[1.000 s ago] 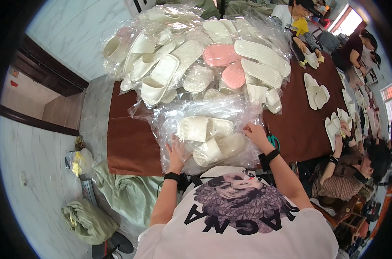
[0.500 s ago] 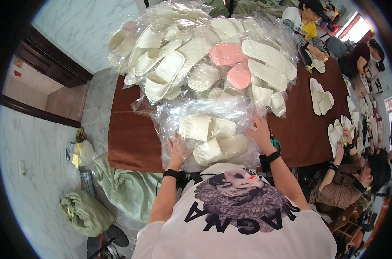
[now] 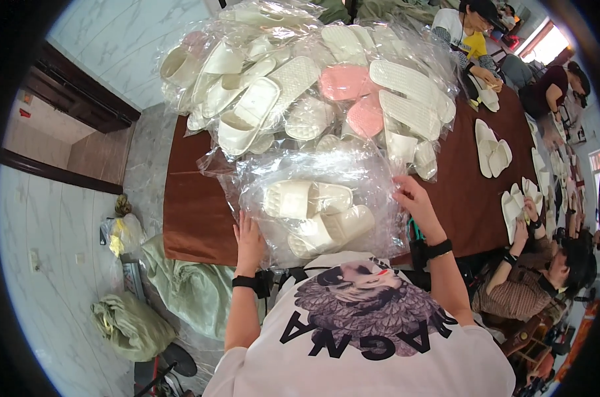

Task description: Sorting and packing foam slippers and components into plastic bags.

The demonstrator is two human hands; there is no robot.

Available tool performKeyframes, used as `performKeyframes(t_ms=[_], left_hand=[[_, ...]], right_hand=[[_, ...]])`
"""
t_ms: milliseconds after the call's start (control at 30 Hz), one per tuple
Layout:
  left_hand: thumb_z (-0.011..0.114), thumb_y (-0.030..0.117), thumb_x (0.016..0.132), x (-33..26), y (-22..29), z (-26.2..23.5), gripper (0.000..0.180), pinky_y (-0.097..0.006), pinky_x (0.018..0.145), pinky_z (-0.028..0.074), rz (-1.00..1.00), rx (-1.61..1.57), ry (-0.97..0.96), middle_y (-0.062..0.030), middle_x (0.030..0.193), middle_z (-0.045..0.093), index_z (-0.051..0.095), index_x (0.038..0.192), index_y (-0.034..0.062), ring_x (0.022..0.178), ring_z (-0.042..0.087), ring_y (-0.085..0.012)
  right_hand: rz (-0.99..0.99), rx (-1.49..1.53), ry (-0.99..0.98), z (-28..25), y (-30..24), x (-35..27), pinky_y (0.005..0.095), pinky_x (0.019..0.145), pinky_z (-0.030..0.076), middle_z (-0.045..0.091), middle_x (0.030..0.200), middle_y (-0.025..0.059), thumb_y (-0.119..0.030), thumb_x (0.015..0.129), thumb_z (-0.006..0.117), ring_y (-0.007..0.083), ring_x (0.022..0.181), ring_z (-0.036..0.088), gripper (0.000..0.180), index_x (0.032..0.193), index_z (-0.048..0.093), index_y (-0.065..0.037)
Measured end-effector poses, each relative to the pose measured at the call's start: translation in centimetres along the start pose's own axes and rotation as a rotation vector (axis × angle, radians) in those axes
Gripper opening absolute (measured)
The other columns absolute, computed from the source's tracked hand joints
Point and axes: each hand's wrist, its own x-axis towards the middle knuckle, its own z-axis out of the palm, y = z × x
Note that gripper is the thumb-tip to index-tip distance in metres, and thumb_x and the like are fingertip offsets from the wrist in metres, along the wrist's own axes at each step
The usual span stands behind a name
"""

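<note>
Slippers (image 3: 323,230), cream pair, in clear bag (image 3: 359,173), between our grips: left grip (image 3: 250,245) flat along one edge; right grip (image 3: 417,202) curled at the opposite edge, whether pinching we cannot tell. We judge slippers light, pliant; bag slippery; best held at soles.

From here I see open cloth (image 3: 197,228) at the table's near left corner; the bagged slippers (image 3: 293,200) and the pile (image 3: 293,83) behind block the far edge.
</note>
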Motion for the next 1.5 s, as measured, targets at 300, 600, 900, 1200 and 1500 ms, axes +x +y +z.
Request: performKeyframes(t_ms=[300, 600, 900, 1200, 1500], left_hand=[[0.061, 0.019, 0.092, -1.2, 3.4, -2.1, 0.022, -0.033, 0.076, 0.051, -0.214, -0.440, 0.140, -0.0132, 0.088, 0.070, 0.065, 0.105, 0.0016, 0.079, 0.067, -0.0254], [0.062, 0.009, 0.087, -0.5, 2.5, 1.0, 0.026, -0.027, 0.069, 0.050, -0.354, -0.836, -0.057, -0.0093, 0.078, 0.070, 0.061, 0.112, 0.0043, 0.074, 0.067, -0.0152], [0.059, 0.007, 0.088, -0.6, 1.8, 2.1, 0.025, -0.025, 0.070, 0.049, -0.362, -0.918, -0.042, -0.0086, 0.079, 0.070, 0.062, 0.112, 0.0041, 0.076, 0.067, -0.0129], [0.057, 0.004, 0.088, 0.2, 2.4, 0.6, 0.022, -0.027, 0.064, 0.048, -0.361, -0.932, -0.016, -0.0086, 0.071, 0.064, 0.064, 0.108, 0.0047, 0.067, 0.063, -0.0131], [0.055, 0.004, 0.089, -0.3, 0.6, -2.5, 0.019, -0.031, 0.060, 0.046, -0.433, -0.689, 0.185, -0.0089, 0.069, 0.059, 0.062, 0.107, 0.0034, 0.062, 0.056, -0.0166]], right_hand=[[0.350, 0.353, -0.458, -1.7, -1.6, 1.9, 0.0279, 0.061, 0.051, 0.067, 0.096, 0.0079, -0.016, 0.090, 0.059, 0.0142, 0.076, 0.064, 0.025, 0.109, 0.064, -0.001], [0.053, -0.423, -0.621, 5.0, 6.2, 6.9, 0.0321, 0.086, 0.048, 0.064, 0.113, 0.0075, -0.022, 0.081, 0.073, 0.0173, 0.104, 0.058, 0.051, 0.125, 0.057, -0.001], [-0.134, -0.377, -0.190, 7.6, 11.2, 5.5, 0.0383, 0.087, 0.046, 0.063, 0.110, 0.0167, -0.028, 0.078, 0.077, 0.0273, 0.099, 0.059, 0.052, 0.116, 0.058, 0.002], [-0.163, -0.395, -0.120, 6.7, 11.7, 4.2, 0.0350, 0.089, 0.046, 0.065, 0.109, 0.0170, -0.025, 0.082, 0.073, 0.0275, 0.100, 0.062, 0.047, 0.119, 0.060, 0.000], [0.098, 0.136, 0.150, -6.2, 6.4, -0.3, 0.0242, 0.062, 0.048, 0.063, 0.084, 0.0033, -0.006, 0.088, 0.062, 0.0091, 0.074, 0.061, 0.013, 0.099, 0.056, -0.003]])
